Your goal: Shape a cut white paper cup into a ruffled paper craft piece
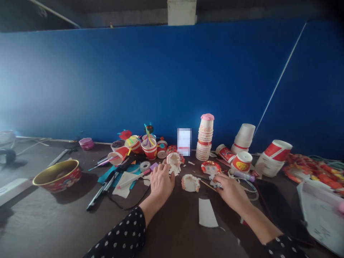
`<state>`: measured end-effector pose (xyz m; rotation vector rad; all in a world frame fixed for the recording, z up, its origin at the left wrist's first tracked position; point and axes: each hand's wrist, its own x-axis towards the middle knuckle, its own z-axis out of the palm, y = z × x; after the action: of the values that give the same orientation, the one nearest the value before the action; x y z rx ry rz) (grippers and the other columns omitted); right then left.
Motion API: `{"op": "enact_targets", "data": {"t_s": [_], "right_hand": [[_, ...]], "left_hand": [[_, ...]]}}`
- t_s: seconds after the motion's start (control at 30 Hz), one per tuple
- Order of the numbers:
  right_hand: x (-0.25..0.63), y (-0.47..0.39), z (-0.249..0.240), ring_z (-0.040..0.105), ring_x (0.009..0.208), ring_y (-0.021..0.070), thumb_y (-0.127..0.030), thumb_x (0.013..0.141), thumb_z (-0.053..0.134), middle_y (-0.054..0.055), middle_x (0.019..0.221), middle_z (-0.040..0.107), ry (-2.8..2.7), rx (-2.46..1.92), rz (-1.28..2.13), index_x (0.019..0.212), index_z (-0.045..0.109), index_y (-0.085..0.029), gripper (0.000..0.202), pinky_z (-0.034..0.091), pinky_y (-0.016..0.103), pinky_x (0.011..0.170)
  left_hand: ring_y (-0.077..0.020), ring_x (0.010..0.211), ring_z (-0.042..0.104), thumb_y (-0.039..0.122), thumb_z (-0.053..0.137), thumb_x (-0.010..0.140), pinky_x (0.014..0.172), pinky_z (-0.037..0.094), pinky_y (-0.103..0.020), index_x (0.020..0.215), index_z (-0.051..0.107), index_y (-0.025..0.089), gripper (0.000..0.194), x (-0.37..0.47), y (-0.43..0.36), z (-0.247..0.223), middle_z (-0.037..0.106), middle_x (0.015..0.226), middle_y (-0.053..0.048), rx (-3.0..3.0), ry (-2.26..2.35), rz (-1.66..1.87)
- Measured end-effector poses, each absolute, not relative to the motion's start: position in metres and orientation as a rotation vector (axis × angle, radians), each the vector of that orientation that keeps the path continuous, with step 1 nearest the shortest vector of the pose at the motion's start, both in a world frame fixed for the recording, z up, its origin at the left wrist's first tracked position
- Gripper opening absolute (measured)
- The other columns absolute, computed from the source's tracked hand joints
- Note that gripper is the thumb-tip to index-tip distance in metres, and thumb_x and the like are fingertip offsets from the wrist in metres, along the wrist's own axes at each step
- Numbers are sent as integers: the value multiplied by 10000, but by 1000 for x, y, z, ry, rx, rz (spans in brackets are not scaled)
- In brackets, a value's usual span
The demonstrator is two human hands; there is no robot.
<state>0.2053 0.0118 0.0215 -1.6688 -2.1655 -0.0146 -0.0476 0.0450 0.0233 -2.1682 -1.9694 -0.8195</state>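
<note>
My left hand [161, 182] rests palm down beside a ruffled white paper piece [174, 162], its fingertips near the piece's edge; it is closed, and what it touches is too small to make out. A pink pen [134, 178] lies to its left. My right hand [228, 189] is closed on a small crumpled whitish piece [215, 181]. Between the hands sits a round cup base with curled edges [191, 183]. Just beyond my right hand lies a red-rimmed cup piece [211, 167], and a thin wooden stick [208, 185] is beside its fingers. A curved white paper piece [208, 213] lies nearer.
A tall cup stack [205, 138] stands at the back, with more cups [243, 138] to its right. Decorated cups [149, 147] stand left of centre. A gold-lined red bowl [58, 175] is at left, and a dark tablet-like slab [279, 208] at right.
</note>
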Motion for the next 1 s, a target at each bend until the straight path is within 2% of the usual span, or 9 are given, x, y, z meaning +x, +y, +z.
{"op": "enact_targets", "data": {"t_s": [0.2,0.3,0.47,0.57,0.8,1.0], "right_hand": [[210,5,16,585,918,189,-96,743,447,23,965,652,-2193,-1646,-85,889,623,-235,268,425,278,764],[208,4,14,578,944,188,-81,730,438,21,977,654,-2213,-1639,-66,906,639,-247,314,421,283,793],[204,5,19,587,917,200,-123,743,464,31,926,662,-2240,-1705,-43,907,654,-245,280,423,282,768],[203,4,24,582,925,201,-135,762,462,36,925,666,-2232,-1736,-12,920,652,-244,270,415,277,774],[204,5,23,573,908,195,-123,761,452,30,917,665,-2223,-1708,6,878,630,-231,238,401,278,779],[206,7,22,585,839,178,-123,767,423,34,872,654,-2254,-1672,-63,836,609,-208,216,398,245,711]], "left_hand": [[-223,921,482,192,429,875,902,350,-352,927,605,187,184,-38,45,24,622,942,-55,-2476,-1490,-1133],[-225,989,462,144,413,858,904,355,-351,1033,583,182,246,-23,44,28,624,945,-60,-2649,-1317,-1178],[-243,1063,406,56,455,716,910,330,-384,1170,480,174,469,14,54,34,625,954,-56,-2897,-1258,-883],[-240,1082,393,52,443,710,922,306,-400,1234,401,187,543,33,61,36,597,1066,-61,-2952,-1248,-676],[-274,1098,386,131,479,733,903,312,-393,1314,304,168,607,47,66,33,580,1052,-102,-2952,-1257,-385],[-295,1055,404,150,493,725,868,328,-410,1250,370,135,540,46,64,35,589,994,-132,-2924,-1223,-309]]}}
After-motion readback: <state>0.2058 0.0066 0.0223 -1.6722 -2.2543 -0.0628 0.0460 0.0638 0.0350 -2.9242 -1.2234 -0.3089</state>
